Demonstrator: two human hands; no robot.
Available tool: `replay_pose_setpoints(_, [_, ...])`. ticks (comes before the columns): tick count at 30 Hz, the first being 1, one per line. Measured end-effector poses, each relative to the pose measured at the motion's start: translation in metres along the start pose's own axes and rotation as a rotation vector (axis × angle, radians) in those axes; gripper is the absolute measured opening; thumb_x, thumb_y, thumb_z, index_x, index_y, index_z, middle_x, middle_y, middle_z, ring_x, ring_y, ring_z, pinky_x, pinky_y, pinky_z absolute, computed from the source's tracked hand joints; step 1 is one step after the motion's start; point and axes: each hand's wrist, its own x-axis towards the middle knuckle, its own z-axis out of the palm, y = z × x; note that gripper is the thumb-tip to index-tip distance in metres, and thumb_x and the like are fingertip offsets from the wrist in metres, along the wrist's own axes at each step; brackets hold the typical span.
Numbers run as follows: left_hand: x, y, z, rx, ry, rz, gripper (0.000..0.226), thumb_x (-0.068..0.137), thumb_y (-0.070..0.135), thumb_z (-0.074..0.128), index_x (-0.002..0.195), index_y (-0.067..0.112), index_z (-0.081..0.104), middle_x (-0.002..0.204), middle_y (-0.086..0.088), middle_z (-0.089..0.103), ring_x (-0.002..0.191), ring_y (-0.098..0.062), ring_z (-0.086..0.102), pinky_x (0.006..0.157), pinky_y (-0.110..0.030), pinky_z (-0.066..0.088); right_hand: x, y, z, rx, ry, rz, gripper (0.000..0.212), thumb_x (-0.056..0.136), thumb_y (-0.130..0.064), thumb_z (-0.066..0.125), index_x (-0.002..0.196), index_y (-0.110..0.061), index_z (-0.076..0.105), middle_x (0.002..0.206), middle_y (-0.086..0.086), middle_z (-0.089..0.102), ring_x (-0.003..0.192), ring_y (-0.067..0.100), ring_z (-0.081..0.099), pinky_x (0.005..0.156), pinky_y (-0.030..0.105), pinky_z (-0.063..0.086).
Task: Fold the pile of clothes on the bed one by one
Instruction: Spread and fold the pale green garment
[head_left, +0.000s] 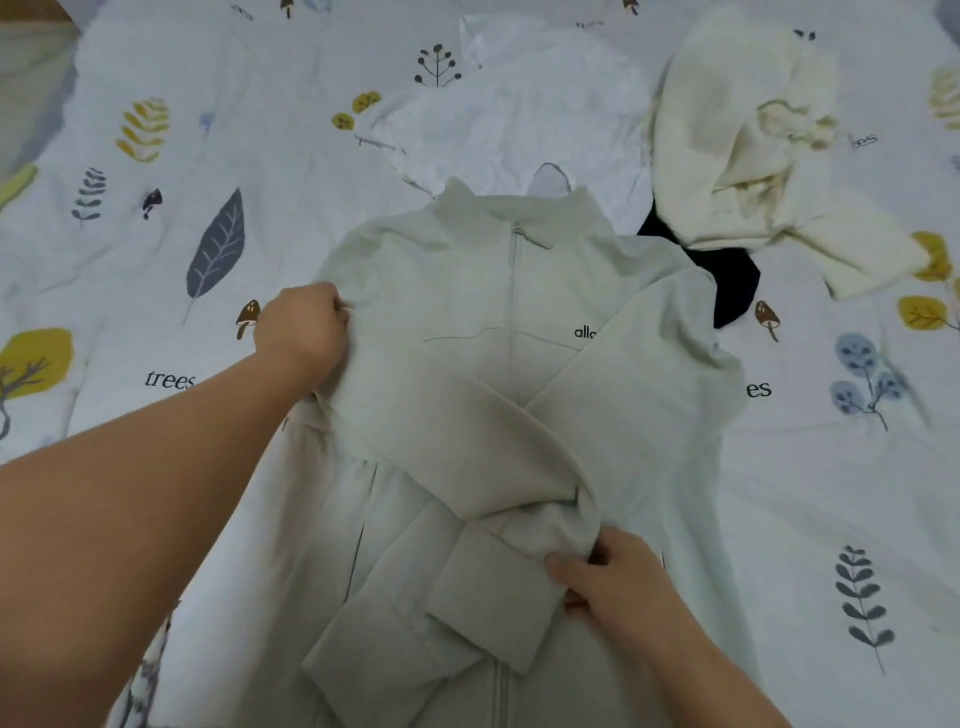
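Observation:
A pale grey-green zip jacket lies front-up on the bed, collar pointing away from me. Both sleeves are folded across its chest and cross each other near the middle. My left hand grips the fabric at the jacket's left shoulder edge. My right hand pinches the end of the folded sleeve low on the right side. A white garment lies crumpled beyond the collar. A cream fluffy garment sits at the back right, with a black garment partly under it.
The bed sheet is pale blue-white with printed leaves, trees and mushrooms. It stretches bare to the left and right of the jacket. A strip of floor or bed edge shows at the far top left.

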Motion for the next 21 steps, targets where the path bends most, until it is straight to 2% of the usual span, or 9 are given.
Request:
replay_pose_setpoints(3, [0.005,0.007,-0.003,-0.028,0.03,-0.021,0.024,0.094,0.012,0.043,0.1,-0.004,0.06,0.098,-0.027,0.062,0.092,-0.044,0.056,0.068,-0.036,0.034,-0.004,0.008,-0.008,0.238,0.124,0.048,0.007,0.086,0.003,0.052,0.086,-0.002,0.058,0.076,0.016,0.062,0.07,0.026,0.058,0.058,0.03,0.045])
replay_pose_setpoints(6, [0.01,0.011,-0.003,-0.006,0.032,-0.043,0.025,0.094,0.009,0.041,0.1,-0.004,0.06,0.1,-0.028,0.062,0.093,-0.044,0.056,0.069,-0.036,0.032,-0.005,0.021,-0.023,-0.044,0.272,-0.016,0.008,0.088,-0.004,0.053,0.084,-0.01,0.052,0.073,0.002,0.056,0.077,0.022,0.053,0.066,0.029,0.036])
replay_pose_setpoints(10, [0.015,0.015,-0.001,0.062,0.019,-0.067,0.023,0.093,0.005,0.04,0.103,-0.004,0.059,0.101,-0.028,0.06,0.095,-0.044,0.055,0.07,-0.038,0.034,-0.013,0.028,-0.037,-0.57,0.206,-0.004,0.022,0.085,-0.036,0.062,0.083,-0.025,0.043,0.075,-0.012,0.05,0.079,0.015,0.05,0.063,0.027,0.033])
replay_pose_setpoints(12, [0.015,0.019,0.0,0.044,0.027,-0.087,0.024,0.093,0.005,0.04,0.113,-0.002,0.051,0.105,-0.029,0.058,0.098,-0.045,0.053,0.073,-0.042,0.036,-0.015,0.025,-0.042,-0.652,0.187,0.012,0.026,0.085,-0.044,0.06,0.075,-0.026,0.043,0.073,-0.012,0.05,0.078,0.013,0.051,0.057,0.021,0.032])
replay_pose_setpoints(14, [0.013,0.021,0.003,-0.004,-0.03,-0.108,0.035,0.093,0.014,0.042,0.125,0.001,0.038,0.115,-0.028,0.053,0.107,-0.046,0.048,0.084,-0.048,0.038,-0.018,0.025,-0.043,-0.699,0.226,0.004,0.019,0.09,-0.044,0.052,0.081,-0.027,0.046,0.079,-0.012,0.051,0.09,0.016,0.056,0.062,0.024,0.034])
replay_pose_setpoints(16, [0.009,0.016,0.009,-0.046,-0.151,-0.119,0.049,0.095,0.029,0.043,0.134,0.003,0.027,0.129,-0.027,0.045,0.119,-0.044,0.041,0.097,-0.054,0.034,-0.022,0.023,-0.039,-0.864,0.33,0.01,0.01,0.094,-0.037,0.043,0.1,-0.029,0.045,0.095,-0.005,0.054,0.099,0.021,0.056,0.069,0.028,0.037])
replay_pose_setpoints(18, [0.003,0.011,0.014,0.07,-0.184,-0.097,0.061,0.096,0.038,0.037,0.144,0.005,0.016,0.149,-0.022,0.025,0.136,-0.039,0.023,0.108,-0.058,0.02,-0.02,0.023,-0.033,-1.107,0.497,-0.066,0.024,0.088,-0.015,0.042,0.11,-0.018,0.05,0.101,0.009,0.056,0.094,0.03,0.058,0.069,0.034,0.042])
replay_pose_setpoints(19, [-0.002,0.012,0.016,0.131,-0.134,-0.092,0.065,0.097,0.04,0.033,0.147,0.006,0.01,0.154,-0.02,0.012,0.141,-0.037,0.012,0.111,-0.058,0.012,-0.018,0.023,-0.029,-1.09,0.634,-0.17,0.033,0.077,-0.009,0.045,0.106,-0.009,0.06,0.097,0.018,0.06,0.085,0.035,0.061,0.065,0.039,0.047])
replay_pose_setpoints(21, [-0.019,0.026,0.02,0.122,0.008,-0.061,0.069,0.096,0.044,0.031,0.149,0.008,0.005,0.156,-0.021,0.0,0.143,-0.039,-0.001,0.112,-0.056,0.002,-0.014,0.018,-0.015,-0.995,0.761,-0.46,0.046,0.068,-0.017,0.044,0.102,0.001,0.069,0.098,0.028,0.065,0.084,0.043,0.066,0.065,0.049,0.053])
